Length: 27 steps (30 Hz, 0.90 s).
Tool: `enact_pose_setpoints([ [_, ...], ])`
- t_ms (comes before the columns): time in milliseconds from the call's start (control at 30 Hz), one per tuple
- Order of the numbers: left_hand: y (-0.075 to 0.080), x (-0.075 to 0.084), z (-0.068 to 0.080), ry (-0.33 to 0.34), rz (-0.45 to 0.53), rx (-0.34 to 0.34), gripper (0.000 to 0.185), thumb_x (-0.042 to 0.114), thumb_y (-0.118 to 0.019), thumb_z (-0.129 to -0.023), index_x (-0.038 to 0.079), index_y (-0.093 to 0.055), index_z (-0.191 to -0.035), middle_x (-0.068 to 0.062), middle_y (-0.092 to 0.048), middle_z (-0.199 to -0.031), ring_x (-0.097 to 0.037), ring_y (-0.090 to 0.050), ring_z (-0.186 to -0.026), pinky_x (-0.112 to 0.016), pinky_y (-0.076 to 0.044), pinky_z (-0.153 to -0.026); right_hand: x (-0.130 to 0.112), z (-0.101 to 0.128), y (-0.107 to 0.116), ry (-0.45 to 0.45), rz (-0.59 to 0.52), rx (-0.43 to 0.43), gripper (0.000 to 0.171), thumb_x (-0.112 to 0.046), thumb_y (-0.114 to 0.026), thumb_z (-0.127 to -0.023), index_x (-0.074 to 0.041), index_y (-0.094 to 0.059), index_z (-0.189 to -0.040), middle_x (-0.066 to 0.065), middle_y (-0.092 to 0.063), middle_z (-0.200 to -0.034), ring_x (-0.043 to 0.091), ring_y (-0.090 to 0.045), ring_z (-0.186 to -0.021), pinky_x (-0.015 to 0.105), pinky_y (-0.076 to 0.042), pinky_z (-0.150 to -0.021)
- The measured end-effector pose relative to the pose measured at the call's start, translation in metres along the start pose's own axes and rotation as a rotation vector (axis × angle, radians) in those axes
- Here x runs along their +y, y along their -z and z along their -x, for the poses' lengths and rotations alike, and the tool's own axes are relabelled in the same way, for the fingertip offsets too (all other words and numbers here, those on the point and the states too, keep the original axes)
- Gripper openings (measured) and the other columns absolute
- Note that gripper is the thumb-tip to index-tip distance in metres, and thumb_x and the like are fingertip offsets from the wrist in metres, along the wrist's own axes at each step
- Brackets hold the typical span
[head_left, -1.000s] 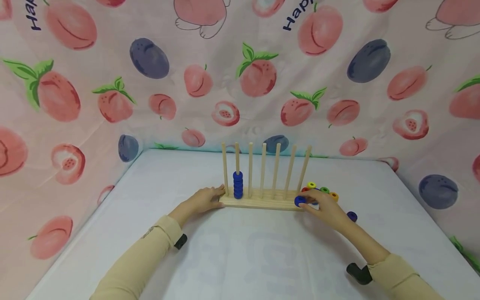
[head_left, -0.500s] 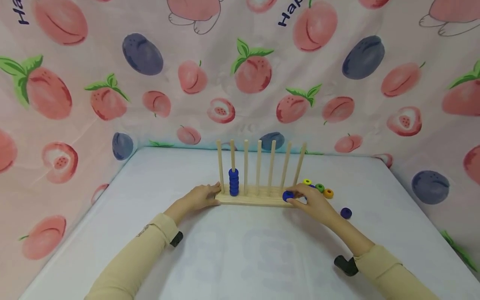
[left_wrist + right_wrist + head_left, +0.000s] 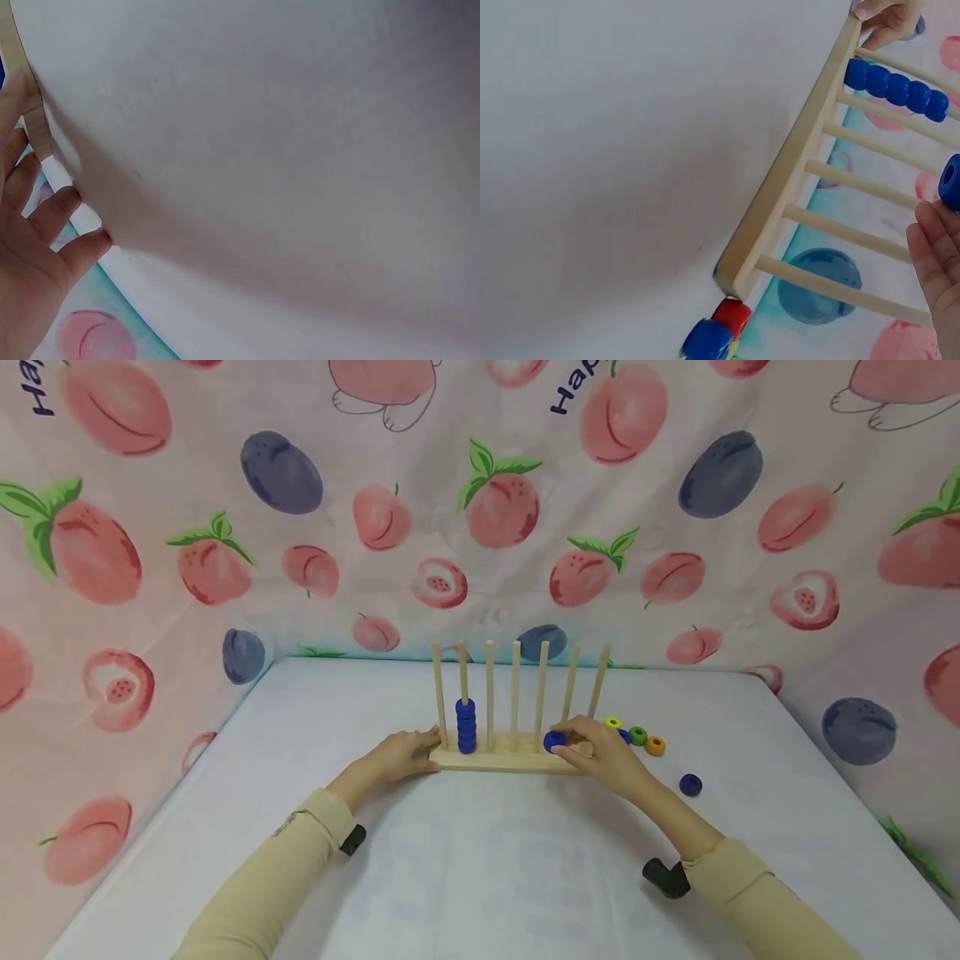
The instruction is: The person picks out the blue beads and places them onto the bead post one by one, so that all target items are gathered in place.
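Note:
A wooden peg rack with a row of upright pegs stands on the table. Several blue beads are stacked on its second peg from the left. My left hand holds the rack's left end, thumb on the base and fingertips at its edge, as the left wrist view also shows. Between thumb and fingers, my right hand pinches a blue bead in front of the right-hand pegs. That bead shows its hole at the right edge of the right wrist view, off any peg.
Beyond the rack's right end lie loose beads: yellow, green, orange, a blue one and a red one. A dark blue bead lies apart, nearer the front. Fruit-patterned cloth hangs behind the table.
My right hand has carried the blue bead leftward from the rack's right end, past the rightmost pegs. The left hand stays at the rack's left end. The head view has shifted slightly.

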<state>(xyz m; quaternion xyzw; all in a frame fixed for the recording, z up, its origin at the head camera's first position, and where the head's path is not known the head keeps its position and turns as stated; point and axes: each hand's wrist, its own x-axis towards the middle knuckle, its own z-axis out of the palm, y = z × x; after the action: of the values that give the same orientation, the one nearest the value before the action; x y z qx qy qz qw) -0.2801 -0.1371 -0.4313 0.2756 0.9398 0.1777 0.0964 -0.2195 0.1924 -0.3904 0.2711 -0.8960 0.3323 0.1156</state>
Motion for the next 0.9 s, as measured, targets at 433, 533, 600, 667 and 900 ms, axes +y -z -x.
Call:
enact_pose_setpoints([
  [433,0.001,-0.001,0.001,-0.018,-0.005,0.016,0.057,0.034,-0.059,-0.082,0.009,-0.042,-0.130,-0.008,-0.034,-0.139,-0.036,-0.037,-0.124,-0.046,-0.029,-0.104,-0.015,-0.019,-0.009,0.086,-0.041,0.058,0.029,-0.017,-0.066,-0.078,-0.003,-0.061,-0.103,0.004,-0.064,-0.091,0.013,-0.061,-0.079,0.031,-0.053,-0.072],
  [533,0.001,-0.002,0.001,-0.002,-0.001,0.011,0.057,0.034,-0.059,-0.082,0.011,-0.042,-0.130,-0.006,-0.033,-0.140,-0.035,-0.036,-0.124,-0.046,-0.029,-0.104,-0.017,-0.023,-0.011,0.111,-0.054,0.068,0.028,-0.014,-0.068,-0.076,-0.003,-0.061,-0.101,0.005,-0.064,-0.090,0.014,-0.061,-0.079,0.030,-0.053,-0.073],
  [600,0.001,-0.001,0.001,0.007,0.000,0.008,0.057,0.035,-0.059,-0.082,0.012,-0.041,-0.131,-0.005,-0.032,-0.140,-0.035,-0.036,-0.124,-0.045,-0.029,-0.104,-0.019,-0.024,-0.012,0.121,-0.067,0.072,0.027,-0.012,-0.068,-0.075,-0.002,-0.062,-0.100,0.007,-0.065,-0.091,0.015,-0.061,-0.079,0.032,-0.053,-0.073],
  [667,0.000,-0.001,0.000,0.012,-0.001,0.006,0.057,0.035,-0.059,-0.082,0.012,-0.041,-0.131,-0.005,-0.032,-0.140,-0.035,-0.036,-0.124,-0.045,-0.029,-0.104,-0.022,-0.026,-0.013,0.119,-0.080,0.068,0.027,-0.013,-0.068,-0.075,-0.002,-0.062,-0.100,0.008,-0.066,-0.092,0.017,-0.062,-0.080,0.033,-0.053,-0.074],
  [900,0.000,0.000,0.000,0.009,0.000,0.006,0.058,0.036,-0.059,-0.081,0.011,-0.041,-0.131,-0.005,-0.033,-0.140,-0.033,-0.037,-0.124,-0.044,-0.029,-0.104,-0.029,-0.031,-0.016,0.103,-0.063,0.056,0.028,-0.015,-0.068,-0.076,-0.003,-0.062,-0.100,0.007,-0.067,-0.093,0.015,-0.063,-0.080,0.031,-0.053,-0.076],
])
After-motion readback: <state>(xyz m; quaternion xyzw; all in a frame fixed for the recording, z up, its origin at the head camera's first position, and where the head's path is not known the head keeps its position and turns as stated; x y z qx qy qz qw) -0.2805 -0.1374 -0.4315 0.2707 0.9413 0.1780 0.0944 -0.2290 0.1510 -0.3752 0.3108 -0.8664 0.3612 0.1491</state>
